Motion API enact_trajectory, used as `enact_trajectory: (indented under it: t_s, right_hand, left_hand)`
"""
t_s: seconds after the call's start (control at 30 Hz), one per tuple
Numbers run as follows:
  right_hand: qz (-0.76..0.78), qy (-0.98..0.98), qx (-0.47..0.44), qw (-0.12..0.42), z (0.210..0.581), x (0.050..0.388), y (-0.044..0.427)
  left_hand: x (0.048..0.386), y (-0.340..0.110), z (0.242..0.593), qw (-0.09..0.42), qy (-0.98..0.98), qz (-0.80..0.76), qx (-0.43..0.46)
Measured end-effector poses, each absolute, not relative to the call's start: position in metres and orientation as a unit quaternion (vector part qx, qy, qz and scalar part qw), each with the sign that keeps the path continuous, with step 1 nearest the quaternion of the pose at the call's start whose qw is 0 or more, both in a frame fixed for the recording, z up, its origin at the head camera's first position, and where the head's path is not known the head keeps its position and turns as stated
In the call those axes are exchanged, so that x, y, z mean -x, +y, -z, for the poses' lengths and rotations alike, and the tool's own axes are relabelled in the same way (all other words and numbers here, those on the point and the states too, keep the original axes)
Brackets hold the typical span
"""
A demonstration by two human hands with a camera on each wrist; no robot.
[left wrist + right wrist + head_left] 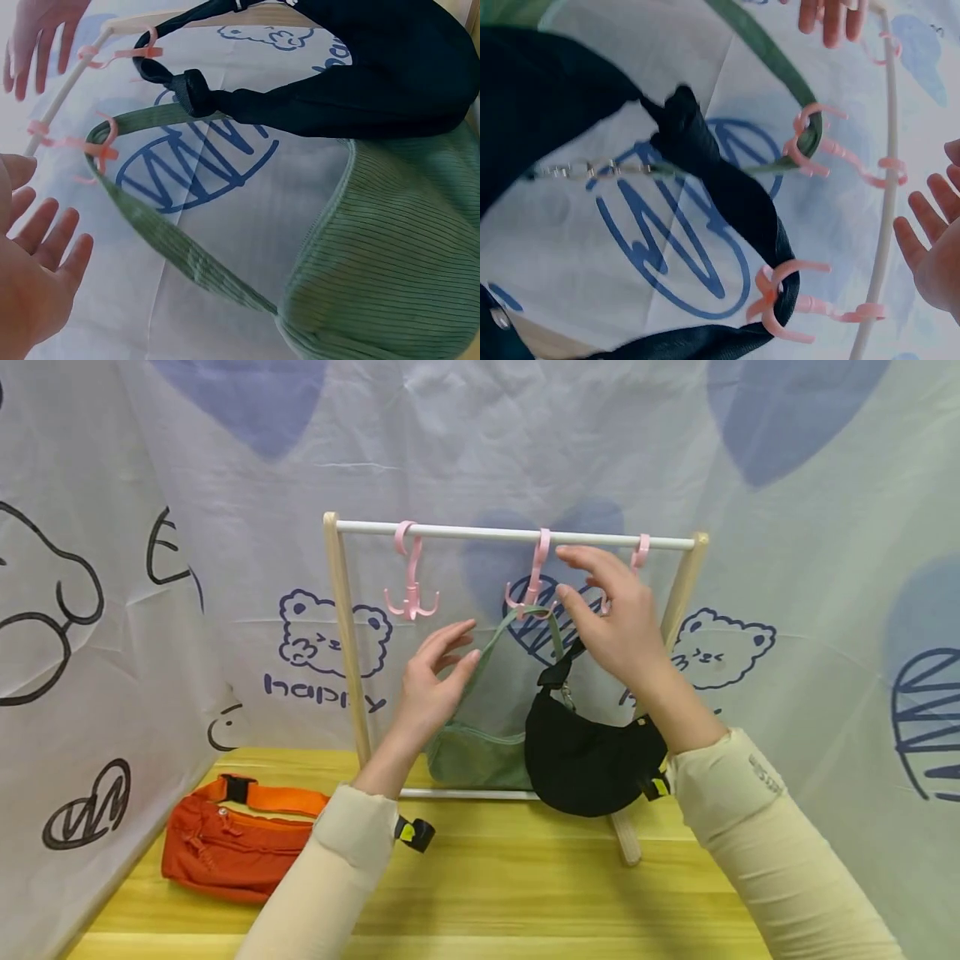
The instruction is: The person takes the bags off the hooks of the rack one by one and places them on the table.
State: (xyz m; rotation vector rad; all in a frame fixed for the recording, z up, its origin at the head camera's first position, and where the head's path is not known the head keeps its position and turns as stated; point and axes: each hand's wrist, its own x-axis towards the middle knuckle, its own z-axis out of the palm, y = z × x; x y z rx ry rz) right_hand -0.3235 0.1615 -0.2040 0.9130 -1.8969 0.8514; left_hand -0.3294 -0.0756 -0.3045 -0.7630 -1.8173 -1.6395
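Note:
A green corduroy shoulder bag (476,762) hangs by its strap from the middle pink hook (536,572). Partly in front of it, a black crescent-shaped bag (588,760) hangs by a knotted strap (739,199); the right wrist view has that strap looped over the right pink hook (780,300). My left hand (431,681) is left of the green strap, holding nothing, fingers loosely bent and apart from the strap in the left wrist view. With fingers spread and nothing in them, my right hand (622,614) is raised near the rail, in front of the right hook.
The wooden rack has a white top rail (480,532) and a bare left pink hook (412,589). An orange waist bag (232,843) lies at the left of the yellow wood-grain table (525,893). A printed white cloth (465,435) surrounds the back and sides.

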Motion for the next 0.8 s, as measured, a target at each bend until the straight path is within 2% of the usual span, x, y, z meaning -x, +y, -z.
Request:
enact_trajectory:
  t_s: [0.33, 0.67, 0.8]
  right_hand:
    - [-0.237, -0.771, -0.380, 0.453, 0.180, 0.361, 0.168]
    - [-0.194, -0.828, -0.348, 0.394, 0.167, 0.375, 0.165]
    - [-0.205, -0.831, -0.342, 0.387, 0.168, 0.378, 0.160]
  left_hand:
    - [0.359, -0.051, 0.289, 0.306, -0.704, 0.567, 0.300]
    - [0.377, -0.041, 0.287, 0.283, -0.708, 0.586, 0.274]
    - [0.381, -0.039, 0.289, 0.273, -0.689, 0.614, 0.272]
